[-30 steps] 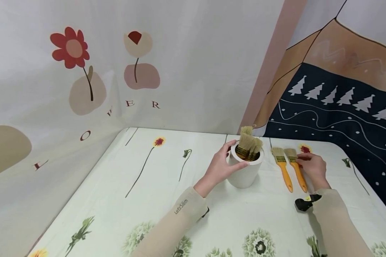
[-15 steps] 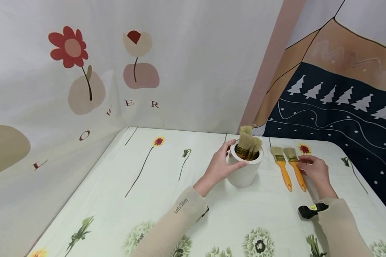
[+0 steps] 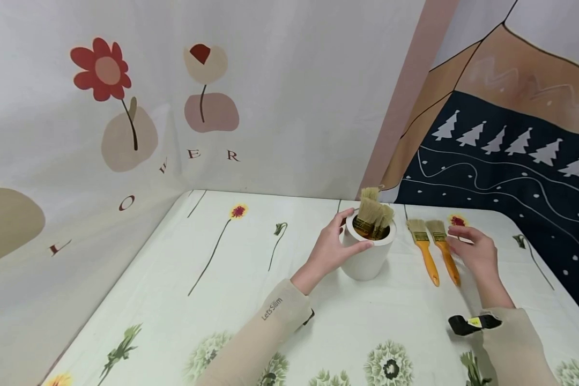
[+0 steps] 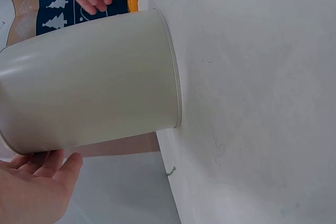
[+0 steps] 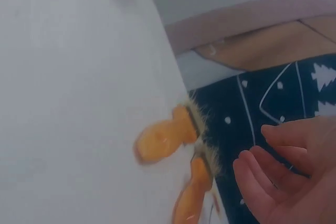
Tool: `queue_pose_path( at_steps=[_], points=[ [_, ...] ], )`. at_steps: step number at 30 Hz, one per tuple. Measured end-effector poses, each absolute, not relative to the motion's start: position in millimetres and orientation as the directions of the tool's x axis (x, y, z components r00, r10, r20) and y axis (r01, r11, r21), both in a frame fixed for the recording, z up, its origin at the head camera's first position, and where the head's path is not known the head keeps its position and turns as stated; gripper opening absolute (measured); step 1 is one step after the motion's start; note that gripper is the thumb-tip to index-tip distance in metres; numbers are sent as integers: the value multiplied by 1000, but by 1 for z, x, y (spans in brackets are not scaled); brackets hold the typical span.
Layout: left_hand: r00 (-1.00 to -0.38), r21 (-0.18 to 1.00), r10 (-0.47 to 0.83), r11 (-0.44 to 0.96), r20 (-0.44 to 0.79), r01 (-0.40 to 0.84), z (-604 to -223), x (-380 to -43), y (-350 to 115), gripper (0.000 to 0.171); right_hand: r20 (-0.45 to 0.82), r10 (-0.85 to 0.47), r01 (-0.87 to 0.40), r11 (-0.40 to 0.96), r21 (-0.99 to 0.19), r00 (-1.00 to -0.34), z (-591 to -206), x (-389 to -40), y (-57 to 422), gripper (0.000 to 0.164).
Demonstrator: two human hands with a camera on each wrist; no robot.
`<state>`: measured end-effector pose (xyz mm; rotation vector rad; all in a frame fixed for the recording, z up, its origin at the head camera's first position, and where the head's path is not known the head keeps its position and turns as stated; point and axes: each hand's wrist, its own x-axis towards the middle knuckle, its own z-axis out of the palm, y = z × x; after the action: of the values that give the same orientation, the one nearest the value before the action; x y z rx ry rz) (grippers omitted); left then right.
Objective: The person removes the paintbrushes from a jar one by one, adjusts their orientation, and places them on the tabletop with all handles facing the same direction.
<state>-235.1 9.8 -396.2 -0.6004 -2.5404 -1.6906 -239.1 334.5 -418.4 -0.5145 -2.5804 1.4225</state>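
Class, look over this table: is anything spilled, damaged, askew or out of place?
Nothing stands out. The white pot stands upright with bristle-up brushes in it; two orange-handled brushes lie side by side on the table, and no spill or damage shows.

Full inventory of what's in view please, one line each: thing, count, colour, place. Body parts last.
White pot: 1, white, upright on the table
Brushes in the pot: at least 2, exact count hidden; tan bristles up
Loose brushes: 2, orange handles, tan bristles, side by side right of the pot
Table: 1, whitish with flower prints, under everything
Flower backdrop: 1, pale with red lettering, behind
Tree backdrop: 1, dark blue and brown, right
Black gear: 2 pieces, black, one per cuff
Sleeves: 2, beige, forearms
Left hand: 1, bare, gripping the pot's rim
Right hand: 1, bare, beside the loose brushes
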Motion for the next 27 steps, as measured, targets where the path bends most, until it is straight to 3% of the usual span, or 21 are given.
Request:
queue_pose_path(
  at_steps=[4, 9, 20, 27],
  points=[
    [-922, 883, 301, 326, 242, 338, -397, -236, 10, 82, -6, 353, 165, 421, -892, -936, -428, -244, 340, 36],
    [-922, 884, 302, 324, 242, 338, -397, -236, 10, 82, -20, 331, 139, 339, -931, -943, -396, -225, 311, 32],
    [-926, 881, 297, 340, 231, 329, -396, -235, 10, 82, 73, 226, -24, 209, -978, -971, -374, -213, 285, 27],
    [-926, 882, 295, 335, 234, 330, -396, -235, 10, 82, 132, 196, -81, 247, -966, -972, -367, -208, 273, 25]
  ],
)
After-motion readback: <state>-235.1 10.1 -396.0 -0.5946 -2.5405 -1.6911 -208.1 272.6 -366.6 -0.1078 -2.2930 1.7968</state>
